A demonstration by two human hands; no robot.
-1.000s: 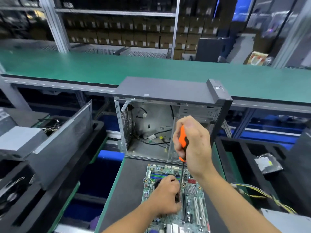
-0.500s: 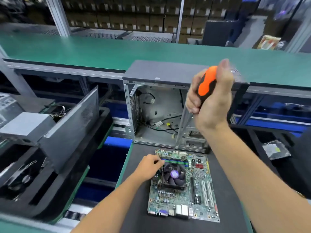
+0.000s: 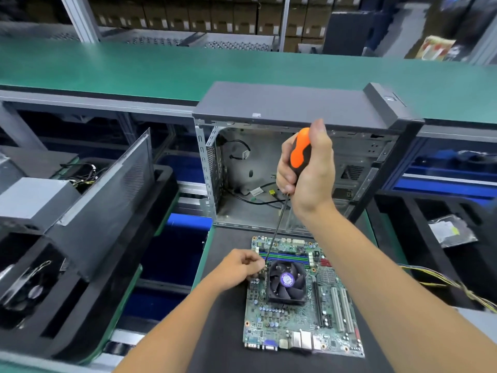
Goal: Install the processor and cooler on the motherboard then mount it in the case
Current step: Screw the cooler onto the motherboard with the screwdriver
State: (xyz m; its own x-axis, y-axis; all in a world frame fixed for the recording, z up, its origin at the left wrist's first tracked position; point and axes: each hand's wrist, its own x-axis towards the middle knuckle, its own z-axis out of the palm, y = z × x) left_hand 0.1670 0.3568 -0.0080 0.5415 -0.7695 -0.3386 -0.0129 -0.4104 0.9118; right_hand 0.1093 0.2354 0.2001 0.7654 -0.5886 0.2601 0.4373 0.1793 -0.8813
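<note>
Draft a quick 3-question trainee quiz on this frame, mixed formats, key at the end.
1. True or false: the motherboard is already mounted inside the case.
2. Multiple choice: the right hand grips the A) cooler B) screwdriver C) yellow cables.
3. Short answer: where does the left hand sit relative to the cooler?

Key
1. False: it lies flat on the dark mat in front of the open case.
2. B: the screwdriver, orange handle up, shaft slanting down to the cooler's far-left corner.
3. At the cooler's left edge, fingers pinched by the screwdriver tip.
</note>
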